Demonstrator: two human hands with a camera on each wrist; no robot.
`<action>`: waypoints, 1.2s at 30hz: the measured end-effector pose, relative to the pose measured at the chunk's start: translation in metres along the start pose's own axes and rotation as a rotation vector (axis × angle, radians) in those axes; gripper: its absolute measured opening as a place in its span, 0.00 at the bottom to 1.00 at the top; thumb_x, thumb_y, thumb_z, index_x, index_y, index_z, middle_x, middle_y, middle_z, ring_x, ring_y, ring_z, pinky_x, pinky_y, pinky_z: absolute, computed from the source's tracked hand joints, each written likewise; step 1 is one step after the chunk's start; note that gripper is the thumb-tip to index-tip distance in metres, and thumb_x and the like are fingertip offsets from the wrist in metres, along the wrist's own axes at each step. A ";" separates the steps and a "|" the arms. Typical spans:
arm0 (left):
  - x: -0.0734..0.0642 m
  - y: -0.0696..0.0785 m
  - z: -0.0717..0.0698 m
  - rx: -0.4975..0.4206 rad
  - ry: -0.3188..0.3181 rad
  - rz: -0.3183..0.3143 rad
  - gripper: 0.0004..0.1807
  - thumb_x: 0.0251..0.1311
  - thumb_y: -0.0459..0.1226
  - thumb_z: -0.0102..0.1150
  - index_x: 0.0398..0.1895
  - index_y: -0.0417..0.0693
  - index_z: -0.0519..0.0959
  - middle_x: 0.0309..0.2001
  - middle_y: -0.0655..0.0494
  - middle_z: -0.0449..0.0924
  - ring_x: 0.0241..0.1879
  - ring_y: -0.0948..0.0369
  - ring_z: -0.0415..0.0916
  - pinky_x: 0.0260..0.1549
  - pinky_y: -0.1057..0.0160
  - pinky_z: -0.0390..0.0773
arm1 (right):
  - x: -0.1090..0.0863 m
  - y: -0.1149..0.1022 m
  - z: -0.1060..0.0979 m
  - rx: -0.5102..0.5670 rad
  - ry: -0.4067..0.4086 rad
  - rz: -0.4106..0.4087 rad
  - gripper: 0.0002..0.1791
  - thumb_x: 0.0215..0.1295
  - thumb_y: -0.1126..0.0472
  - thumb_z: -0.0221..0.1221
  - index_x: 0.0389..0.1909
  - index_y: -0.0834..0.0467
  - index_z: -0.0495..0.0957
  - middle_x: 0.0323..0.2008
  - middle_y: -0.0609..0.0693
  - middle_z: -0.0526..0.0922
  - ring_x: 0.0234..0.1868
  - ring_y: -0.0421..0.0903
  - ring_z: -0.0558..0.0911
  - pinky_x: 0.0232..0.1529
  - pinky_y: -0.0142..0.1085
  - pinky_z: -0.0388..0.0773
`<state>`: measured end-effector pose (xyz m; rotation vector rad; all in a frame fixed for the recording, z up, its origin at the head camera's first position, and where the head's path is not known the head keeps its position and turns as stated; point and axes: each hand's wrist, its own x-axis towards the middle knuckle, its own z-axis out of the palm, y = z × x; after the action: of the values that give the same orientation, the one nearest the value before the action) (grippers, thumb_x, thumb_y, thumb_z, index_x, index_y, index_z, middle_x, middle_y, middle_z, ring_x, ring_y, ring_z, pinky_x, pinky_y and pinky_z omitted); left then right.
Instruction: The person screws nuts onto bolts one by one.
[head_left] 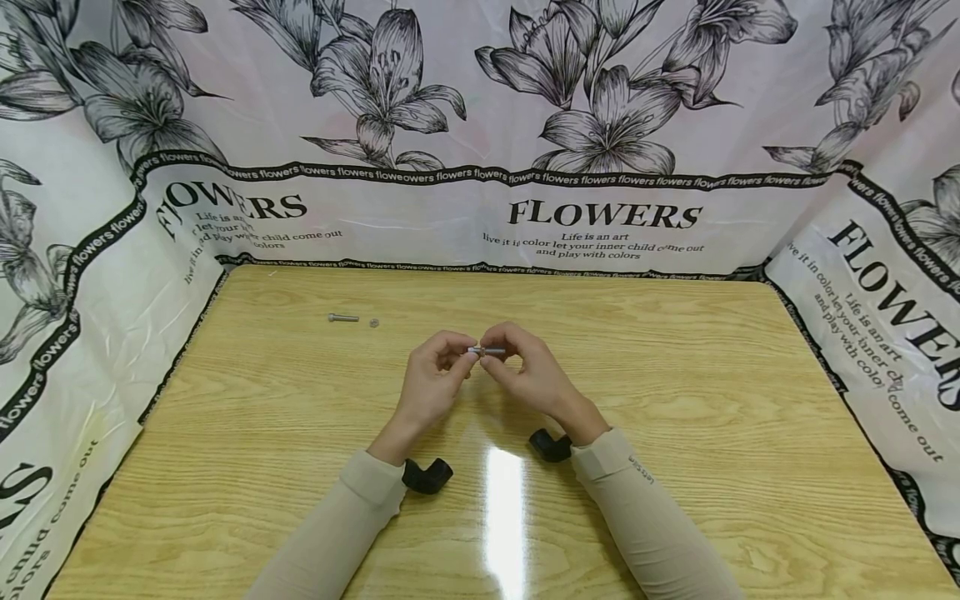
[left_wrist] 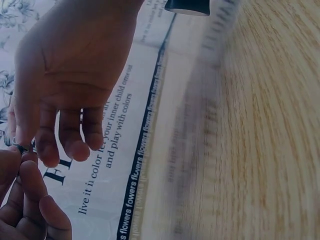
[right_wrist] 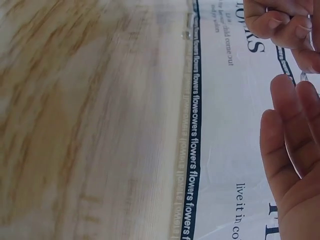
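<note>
Above the worktop [head_left: 712,400], toward its far edge, the left hand [head_left: 433,379] pinches one end of a metal bolt [head_left: 495,351]; the right hand [head_left: 538,379] pinches what looks like its nut [head_left: 482,352]. A second bolt [head_left: 343,317] and nut [head_left: 374,322] lie toward the far left corner.

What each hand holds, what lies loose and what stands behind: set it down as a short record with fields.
Left hand: pinches one end of a held bolt
Right hand: pinches the same bolt, fingertips near the left hand's
Nut on held bolt: too small to tell
Loose pieces: second bolt and small nut, apart, farther left
Surface: wood-grain table
Backdrop: white flower-print cloth
</note>
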<state>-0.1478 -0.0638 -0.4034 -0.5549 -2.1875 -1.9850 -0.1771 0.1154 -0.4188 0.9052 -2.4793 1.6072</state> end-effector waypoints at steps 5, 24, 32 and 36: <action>0.000 0.001 0.000 -0.001 -0.011 0.005 0.07 0.62 0.23 0.55 0.42 0.28 0.76 0.31 0.32 0.77 0.27 0.38 0.73 0.25 0.69 0.71 | 0.000 0.012 0.001 -0.043 0.006 -0.023 0.04 0.70 0.60 0.55 0.37 0.52 0.78 0.33 0.46 0.79 0.37 0.41 0.77 0.43 0.39 0.75; 0.000 0.003 0.000 0.001 -0.008 -0.012 0.07 0.61 0.23 0.55 0.41 0.27 0.76 0.32 0.33 0.77 0.28 0.36 0.74 0.26 0.69 0.72 | 0.000 0.011 0.000 -0.056 0.006 -0.019 0.07 0.72 0.59 0.52 0.37 0.54 0.78 0.34 0.50 0.79 0.37 0.40 0.77 0.42 0.39 0.76; 0.000 0.002 -0.001 0.003 -0.007 -0.002 0.07 0.62 0.23 0.55 0.42 0.28 0.76 0.32 0.33 0.77 0.28 0.37 0.74 0.26 0.69 0.73 | 0.000 0.011 0.000 -0.061 0.010 0.024 0.07 0.72 0.56 0.52 0.37 0.51 0.78 0.33 0.47 0.79 0.36 0.40 0.77 0.42 0.41 0.76; 0.000 0.001 -0.001 0.007 0.003 0.003 0.07 0.61 0.23 0.55 0.42 0.27 0.76 0.32 0.33 0.77 0.28 0.39 0.74 0.26 0.68 0.74 | -0.001 0.011 0.000 -0.025 0.011 0.045 0.06 0.71 0.57 0.54 0.42 0.52 0.77 0.38 0.48 0.81 0.37 0.42 0.78 0.42 0.45 0.76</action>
<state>-0.1478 -0.0649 -0.4017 -0.5535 -2.1890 -1.9749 -0.1817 0.1193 -0.4276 0.8406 -2.5246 1.5855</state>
